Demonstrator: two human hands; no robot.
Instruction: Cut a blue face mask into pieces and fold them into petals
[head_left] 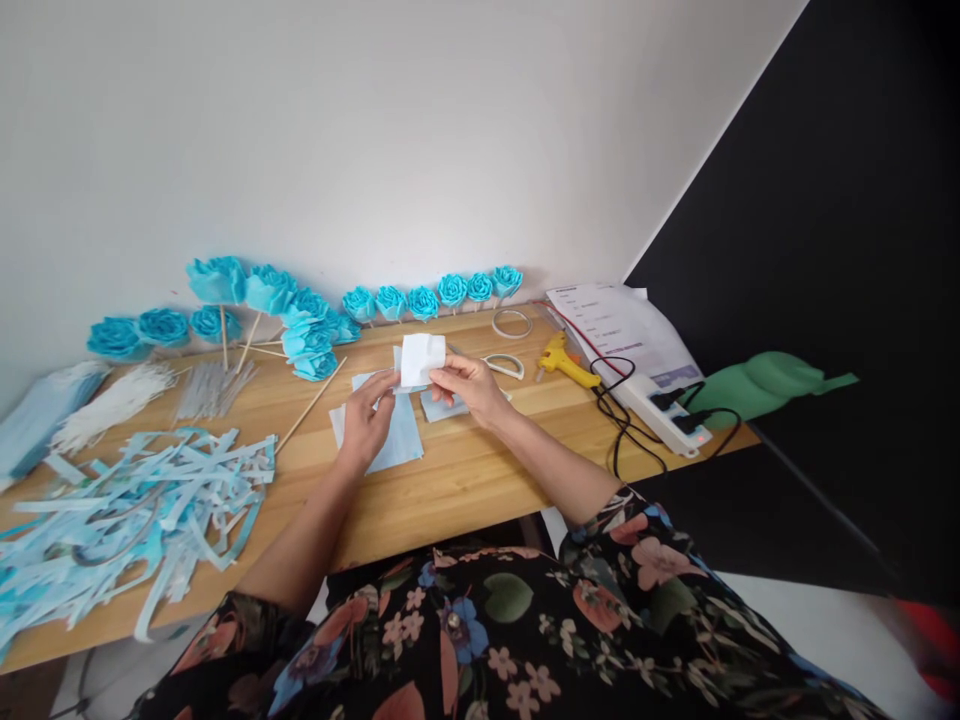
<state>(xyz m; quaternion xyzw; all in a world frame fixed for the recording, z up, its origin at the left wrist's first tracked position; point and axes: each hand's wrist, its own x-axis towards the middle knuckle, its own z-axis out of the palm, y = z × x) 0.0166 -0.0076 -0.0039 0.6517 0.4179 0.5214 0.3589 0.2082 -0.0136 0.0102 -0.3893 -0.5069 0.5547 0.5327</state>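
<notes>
A small white folded sheet (422, 360), like nonwoven fabric, is held up over the middle of the table. My right hand (471, 387) pinches its lower right corner between thumb and fingers. At the lower left edge, the bent fingers of my left hand (367, 422) grip the sheet too. Pale blue cut sheets (401, 440) lie on the wood below, and a smaller blue piece (441, 406) rests partly under my right hand. Scissors (507, 366) lie just beyond that hand; only their light handle shows clearly.
Blue fabric roses (424, 302) line the wall, some on sticks. Fabric strips (150, 520) heap at left, near white cords (112, 405) and flat masks (45, 420). A tape roll (512, 323), yellow glue gun (568, 360), power strip (666, 418) and green bottle (765, 388) sit right.
</notes>
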